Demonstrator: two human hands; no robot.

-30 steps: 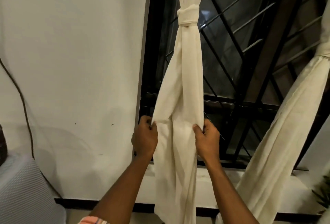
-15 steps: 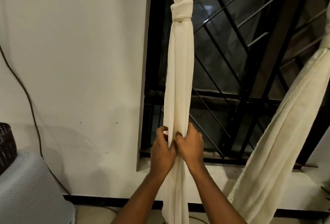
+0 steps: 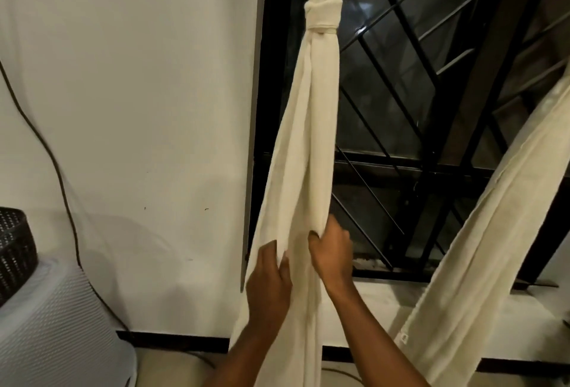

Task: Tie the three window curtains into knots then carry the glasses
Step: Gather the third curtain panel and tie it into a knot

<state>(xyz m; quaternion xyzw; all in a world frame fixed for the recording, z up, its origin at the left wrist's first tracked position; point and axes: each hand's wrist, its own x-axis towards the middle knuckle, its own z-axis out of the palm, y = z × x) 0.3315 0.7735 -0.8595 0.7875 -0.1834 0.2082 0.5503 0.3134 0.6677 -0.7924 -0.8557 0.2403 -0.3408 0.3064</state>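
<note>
A cream curtain hangs in front of the window, tied in a knot high up. Below the knot it falls in two long folds. My right hand grips the right fold with curled fingers, level with the bottom of the window. My left hand is slightly lower and lies against the left fold with its fingers stretched upward. A second cream curtain slants down at the right and neither hand touches it. No glasses are in view.
Black window bars stand behind the curtains above a white sill. At the far left a dark woven basket rests on a white textured cover. A dark cable runs down the white wall.
My hands were pressed together around the bunched curtain. My left hand has since slid down and to the left with its fingers straightened, and the lower curtain has spread leftward. My right hand keeps its grip.
</note>
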